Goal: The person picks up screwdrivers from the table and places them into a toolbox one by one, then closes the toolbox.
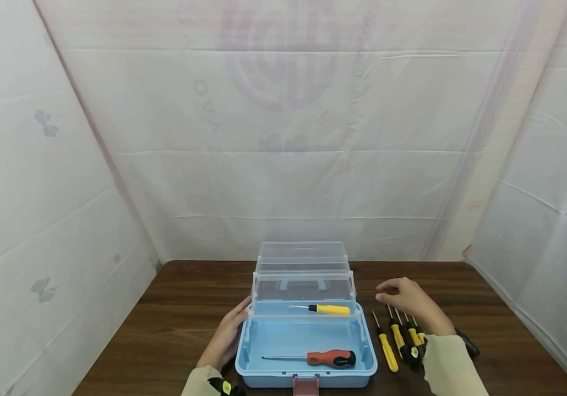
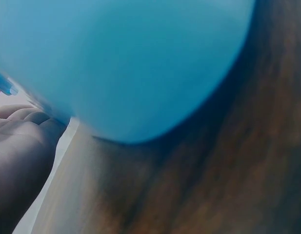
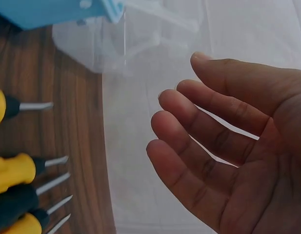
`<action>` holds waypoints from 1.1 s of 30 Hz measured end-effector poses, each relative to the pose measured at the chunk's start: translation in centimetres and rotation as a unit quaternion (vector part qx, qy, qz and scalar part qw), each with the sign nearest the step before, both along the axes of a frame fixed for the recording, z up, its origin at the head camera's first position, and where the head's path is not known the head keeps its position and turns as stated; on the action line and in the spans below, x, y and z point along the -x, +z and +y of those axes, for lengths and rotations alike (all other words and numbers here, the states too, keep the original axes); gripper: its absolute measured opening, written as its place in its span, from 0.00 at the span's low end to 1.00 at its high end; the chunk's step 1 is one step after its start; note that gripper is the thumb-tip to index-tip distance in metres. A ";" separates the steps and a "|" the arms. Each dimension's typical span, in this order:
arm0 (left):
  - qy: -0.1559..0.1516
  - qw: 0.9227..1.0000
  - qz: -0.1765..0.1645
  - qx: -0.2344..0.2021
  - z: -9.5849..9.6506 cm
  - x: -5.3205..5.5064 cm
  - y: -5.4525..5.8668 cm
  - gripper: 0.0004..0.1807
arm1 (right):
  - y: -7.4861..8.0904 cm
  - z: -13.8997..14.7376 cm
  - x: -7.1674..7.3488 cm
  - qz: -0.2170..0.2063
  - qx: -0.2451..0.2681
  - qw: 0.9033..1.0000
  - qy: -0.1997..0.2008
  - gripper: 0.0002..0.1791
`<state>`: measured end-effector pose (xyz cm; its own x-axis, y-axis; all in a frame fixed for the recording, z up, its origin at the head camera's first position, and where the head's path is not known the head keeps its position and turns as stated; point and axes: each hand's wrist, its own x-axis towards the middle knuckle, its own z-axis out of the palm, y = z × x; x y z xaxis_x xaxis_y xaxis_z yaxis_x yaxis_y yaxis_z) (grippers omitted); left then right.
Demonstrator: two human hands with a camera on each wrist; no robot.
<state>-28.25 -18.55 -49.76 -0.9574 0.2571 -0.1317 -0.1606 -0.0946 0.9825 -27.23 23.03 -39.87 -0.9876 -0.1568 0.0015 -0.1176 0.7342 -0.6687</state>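
Observation:
My left hand [image 1: 226, 336] rests against the left side of a light blue toolbox [image 1: 283, 334], fingers extended along its wall. In the left wrist view the toolbox wall [image 2: 140, 68] fills the top, with the palm [image 2: 21, 151] beside it. A red-and-black screwdriver [image 1: 330, 358] lies in the toolbox bottom. Toward the back, a yellow screwdriver [image 1: 332, 309] lies at the clear tray. My right hand [image 1: 412, 301] hovers over several yellow-and-black screwdrivers [image 1: 387, 352] to the right. In the right wrist view its fingers [image 3: 174, 126] are loosely bent, holding nothing.
The toolbox's clear lid [image 1: 300, 253] stands raised at the back, and a pink latch [image 1: 305, 385] hangs in front. A black handle [image 1: 468, 342] lies beyond my right wrist. White sheeting [image 1: 283, 181] hangs behind the brown wooden table [image 1: 164, 330].

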 end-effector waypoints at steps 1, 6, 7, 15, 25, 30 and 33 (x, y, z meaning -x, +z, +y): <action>-0.001 1.000 0.000 -0.001 0.0 0.0 0.0 0.34 | -0.1 0.3 -0.1 -0.005 0.005 1.000 0.002 0.18; -0.003 1.000 0.001 -0.002 -0.1 0.0 -0.1 0.34 | -0.7 1.4 -0.6 -0.023 0.010 1.000 -0.001 0.19; -0.002 1.000 0.000 -0.003 -0.1 0.0 -0.1 0.34 | -0.8 1.6 -0.7 -0.026 0.010 1.000 -0.002 0.20; -0.002 1.000 0.002 -0.002 -0.1 0.1 -0.2 0.36 | -1.7 3.2 -1.3 -0.019 -0.008 1.000 -0.011 0.18; 0.001 1.000 0.006 -0.005 0.0 -0.1 0.1 0.36 | -2.9 5.1 -1.8 -0.058 -0.012 0.997 -0.050 0.21; 0.000 1.000 0.012 -0.003 0.1 -0.3 0.2 0.33 | -3.3 5.8 -2.0 -0.067 -0.010 0.996 -0.051 0.22; 0.000 1.000 0.011 -0.005 0.1 -0.4 0.3 0.33 | -3.7 6.1 -2.2 -0.081 -0.001 0.995 -0.061 0.23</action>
<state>-27.85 -18.43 -49.49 -0.9599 0.2590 -0.1075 -0.1383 -0.1037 0.9849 -25.06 29.16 -43.58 -0.9866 -0.0361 -0.1592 0.0810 0.7383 -0.6696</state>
